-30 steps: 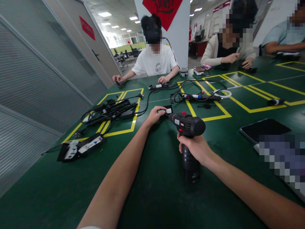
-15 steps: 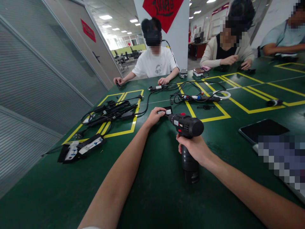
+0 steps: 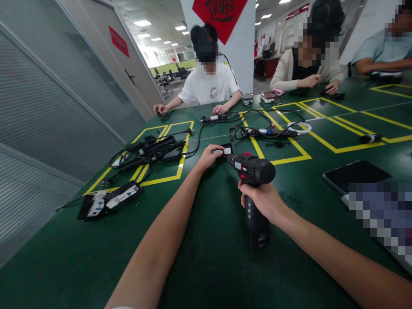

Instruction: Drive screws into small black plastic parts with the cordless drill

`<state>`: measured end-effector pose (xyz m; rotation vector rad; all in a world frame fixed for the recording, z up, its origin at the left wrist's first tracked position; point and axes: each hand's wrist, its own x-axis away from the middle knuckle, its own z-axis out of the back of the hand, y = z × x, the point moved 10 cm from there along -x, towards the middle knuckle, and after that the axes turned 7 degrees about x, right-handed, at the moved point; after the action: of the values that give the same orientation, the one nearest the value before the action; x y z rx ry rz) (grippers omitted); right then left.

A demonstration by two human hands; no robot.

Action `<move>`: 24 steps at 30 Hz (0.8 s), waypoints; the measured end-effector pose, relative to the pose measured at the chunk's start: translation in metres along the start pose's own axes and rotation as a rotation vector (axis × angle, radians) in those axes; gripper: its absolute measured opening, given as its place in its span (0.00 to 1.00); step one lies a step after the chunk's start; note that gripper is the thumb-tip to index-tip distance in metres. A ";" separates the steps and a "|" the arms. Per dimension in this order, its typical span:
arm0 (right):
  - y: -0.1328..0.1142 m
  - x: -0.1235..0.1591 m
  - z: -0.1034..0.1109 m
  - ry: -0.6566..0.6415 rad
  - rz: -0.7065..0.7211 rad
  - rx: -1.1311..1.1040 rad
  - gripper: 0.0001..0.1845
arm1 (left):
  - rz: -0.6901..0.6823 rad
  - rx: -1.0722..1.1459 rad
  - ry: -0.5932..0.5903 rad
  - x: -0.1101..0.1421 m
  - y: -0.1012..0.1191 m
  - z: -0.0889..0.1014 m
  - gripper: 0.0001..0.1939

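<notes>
My right hand point(image 3: 262, 199) is wrapped round the grip of a black cordless drill point(image 3: 252, 168) with red details. The drill's chuck points away to the left, at a small black part with a white label point(image 3: 227, 150) on the table. My left hand point(image 3: 210, 156) is closed on the left side of that part, its fingers pressed against it. Where the bit meets the part is too small to make out.
On the left lie a heap of black cables point(image 3: 154, 150) and black pieces with white labels point(image 3: 124, 195). More tools with cords point(image 3: 264, 132) lie ahead. A phone point(image 3: 355, 176) is at the right on the green table point(image 3: 206, 266). Co-workers point(image 3: 210, 86) sit across.
</notes>
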<state>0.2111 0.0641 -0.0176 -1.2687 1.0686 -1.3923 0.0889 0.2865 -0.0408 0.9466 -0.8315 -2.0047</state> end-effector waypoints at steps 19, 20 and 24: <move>0.001 0.000 0.000 -0.001 -0.015 -0.021 0.04 | -0.013 -0.004 -0.012 -0.001 -0.001 0.000 0.15; 0.002 0.000 0.000 -0.002 -0.016 -0.023 0.04 | -0.010 -0.007 -0.012 -0.001 -0.001 0.000 0.14; 0.002 -0.001 0.000 -0.003 -0.014 -0.014 0.04 | -0.010 -0.017 -0.012 0.000 0.000 0.000 0.15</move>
<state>0.2114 0.0643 -0.0193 -1.2901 1.0713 -1.3951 0.0886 0.2865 -0.0403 0.9314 -0.8164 -2.0244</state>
